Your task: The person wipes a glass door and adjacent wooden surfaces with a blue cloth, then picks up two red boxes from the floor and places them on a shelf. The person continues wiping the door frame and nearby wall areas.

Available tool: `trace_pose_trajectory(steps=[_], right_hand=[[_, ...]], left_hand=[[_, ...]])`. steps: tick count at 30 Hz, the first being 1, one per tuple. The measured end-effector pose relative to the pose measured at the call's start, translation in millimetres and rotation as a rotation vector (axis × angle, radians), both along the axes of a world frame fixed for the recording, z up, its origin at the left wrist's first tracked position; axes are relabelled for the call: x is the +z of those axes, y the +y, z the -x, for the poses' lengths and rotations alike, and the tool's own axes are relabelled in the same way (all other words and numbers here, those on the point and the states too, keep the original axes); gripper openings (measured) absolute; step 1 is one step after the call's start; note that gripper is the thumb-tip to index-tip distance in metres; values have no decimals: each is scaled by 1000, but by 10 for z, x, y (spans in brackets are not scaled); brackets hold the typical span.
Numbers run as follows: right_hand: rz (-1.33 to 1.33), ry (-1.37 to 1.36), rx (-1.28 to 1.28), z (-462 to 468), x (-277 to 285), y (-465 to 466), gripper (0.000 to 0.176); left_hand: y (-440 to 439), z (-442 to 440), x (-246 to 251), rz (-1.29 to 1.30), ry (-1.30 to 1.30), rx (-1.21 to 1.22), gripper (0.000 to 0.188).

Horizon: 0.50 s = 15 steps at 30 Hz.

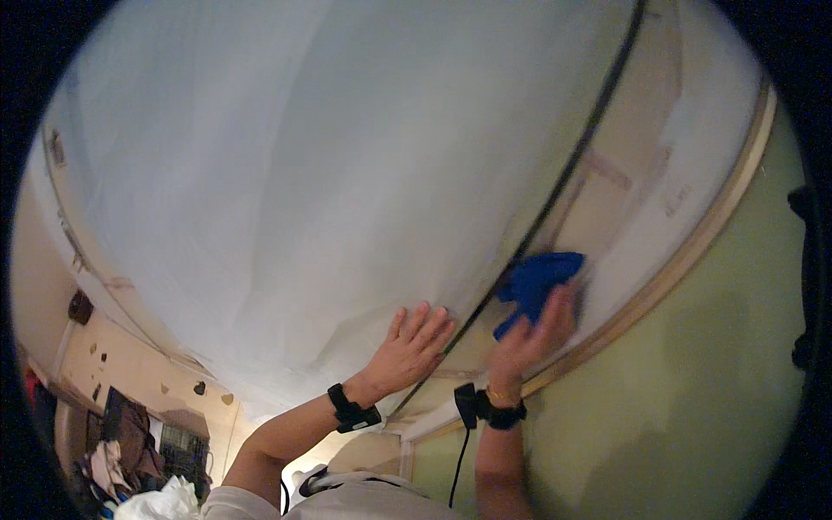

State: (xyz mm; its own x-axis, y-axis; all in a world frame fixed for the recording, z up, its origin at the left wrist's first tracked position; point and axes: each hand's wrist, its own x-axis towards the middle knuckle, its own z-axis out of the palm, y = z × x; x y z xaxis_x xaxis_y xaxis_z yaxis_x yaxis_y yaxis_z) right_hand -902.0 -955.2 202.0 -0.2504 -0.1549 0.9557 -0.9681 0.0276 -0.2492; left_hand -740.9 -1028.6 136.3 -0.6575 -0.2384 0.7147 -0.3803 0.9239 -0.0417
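Note:
My left hand (409, 354) lies flat, fingers spread, on a large pale, smooth panel (364, 195), just left of a dark strip (559, 188) that runs along the panel's edge. My right hand (533, 338), blurred, holds a blue cloth (543, 283) against the off-white surface (591, 214) on the other side of the strip. This surface has reddish-brown marks. Both wrists wear black bands with small boxes, and a cable hangs from the box at my right wrist. What the panel belongs to, I cannot tell.
A wooden trim (702, 253) borders the marked surface, with a green wall (689, 390) beyond it. At the lower left are a white plastic bag (162, 500), piled dark and pale cloths (130, 429), and a light wall with dark spots.

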Motion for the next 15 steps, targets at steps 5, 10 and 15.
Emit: trace_pose_trajectory(steps=[5,10,15], right_hand=[[100,183,31,-251,244,51,39],[-116,340,-22,-2,72,-324,41],[-226,411,68,-49,-843,-604,37]], left_hand=[[-73,-33,-142,-159,-26,-218,67],[-147,-176,-433,-32,-145,-39,63],[-224,-363,-830,-196,-179,197,67]])
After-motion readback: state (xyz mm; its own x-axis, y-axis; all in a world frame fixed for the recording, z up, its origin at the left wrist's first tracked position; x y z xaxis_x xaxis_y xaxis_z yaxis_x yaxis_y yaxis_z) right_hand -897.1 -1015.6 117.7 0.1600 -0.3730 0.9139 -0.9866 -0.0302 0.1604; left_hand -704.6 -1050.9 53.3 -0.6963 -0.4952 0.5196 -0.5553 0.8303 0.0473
